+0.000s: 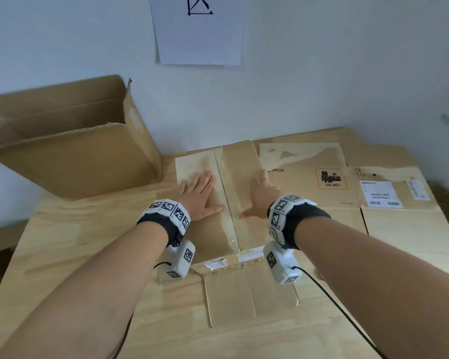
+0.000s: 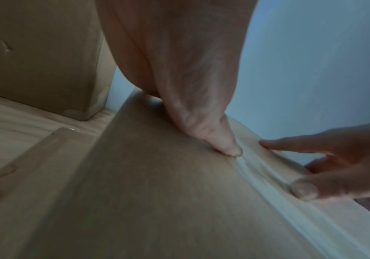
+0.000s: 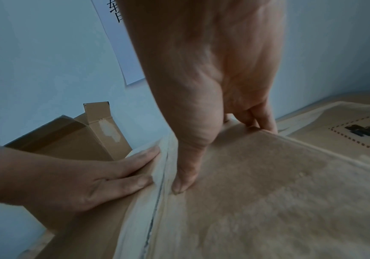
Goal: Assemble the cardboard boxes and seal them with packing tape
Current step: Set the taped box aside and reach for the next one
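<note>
A closed cardboard box [image 1: 241, 161] stands in the middle of the table. A strip of clear packing tape [image 1: 227, 198] runs along its top centre seam. My left hand [image 1: 200, 195] lies flat on the left flap, with its thumb [image 2: 228, 149] by the tape [image 2: 257, 166]. My right hand [image 1: 259, 195] presses flat on the right flap, its thumb [image 3: 181, 184] beside the seam [image 3: 159, 192] and its fingertips [image 3: 259, 121] at the box's far right edge. Each wrist view also shows the other hand: the right hand [image 2: 345, 166] and the left hand [image 3: 57, 180]. Neither hand holds anything.
An open, empty cardboard box [image 1: 75, 156] stands at the back left against the wall. Flattened cartons [image 1: 309, 177] with a hazard label and shipping stickers cover the table's right side. A paper sheet [image 1: 197, 35] hangs on the wall. Bare wooden table [image 1: 75, 242] lies front left.
</note>
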The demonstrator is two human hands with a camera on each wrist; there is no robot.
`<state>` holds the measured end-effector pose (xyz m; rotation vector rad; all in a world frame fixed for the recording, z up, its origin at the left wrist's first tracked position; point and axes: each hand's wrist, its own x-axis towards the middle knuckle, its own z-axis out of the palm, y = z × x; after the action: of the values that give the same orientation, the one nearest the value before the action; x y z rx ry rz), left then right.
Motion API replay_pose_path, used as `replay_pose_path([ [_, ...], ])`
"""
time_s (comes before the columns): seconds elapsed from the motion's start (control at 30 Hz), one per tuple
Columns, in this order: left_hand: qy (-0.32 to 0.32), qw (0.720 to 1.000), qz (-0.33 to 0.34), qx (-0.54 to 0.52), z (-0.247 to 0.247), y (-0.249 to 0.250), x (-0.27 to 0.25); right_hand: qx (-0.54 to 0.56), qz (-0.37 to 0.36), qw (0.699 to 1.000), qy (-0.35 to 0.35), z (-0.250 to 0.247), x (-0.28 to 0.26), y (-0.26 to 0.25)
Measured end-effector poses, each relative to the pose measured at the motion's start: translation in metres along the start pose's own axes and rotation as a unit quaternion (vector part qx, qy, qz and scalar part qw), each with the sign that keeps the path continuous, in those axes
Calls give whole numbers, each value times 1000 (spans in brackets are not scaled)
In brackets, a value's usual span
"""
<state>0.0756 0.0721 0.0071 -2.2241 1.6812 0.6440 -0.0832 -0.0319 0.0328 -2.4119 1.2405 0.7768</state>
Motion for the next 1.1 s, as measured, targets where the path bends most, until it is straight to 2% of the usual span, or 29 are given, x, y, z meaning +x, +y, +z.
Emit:
replay_pose_path([
  [0.23,-9,999,45,16,16,8,-22,26,-28,999,20,1,-2,4],
  [0.37,-12,999,45,9,14,11,-29,45,-43,998,33,5,-3,8],
  [0.43,-6,999,40,-30,12,8,-31,93,-65,992,50,9,-5,14],
  [0.5,47,992,14,-114,14,5,-34,185,-91,976,71,11,-6,23],
  [0.57,131,959,-73,-241,20,-2,-38,296,-59,949,85,12,-9,34],
  [0.6,154,926,-135,-316,24,-7,-39,339,-25,936,88,13,-11,38],
  [0.67,132,840,-220,-478,29,-13,-41,366,17,928,67,14,-14,43],
  [0.7,103,801,-229,-543,29,-10,-44,365,18,929,53,15,-16,44],
  [0.73,75,775,-229,-584,31,-8,-46,366,12,930,41,14,-20,44],
  [0.8,68,747,-215,-625,27,2,-52,388,5,921,36,15,-23,46],
  [0.93,108,690,-212,-684,14,16,-66,507,-11,861,44,7,-39,48],
  [1.1,183,660,-147,-714,-28,22,-90,549,-65,825,114,-34,-66,49],
])
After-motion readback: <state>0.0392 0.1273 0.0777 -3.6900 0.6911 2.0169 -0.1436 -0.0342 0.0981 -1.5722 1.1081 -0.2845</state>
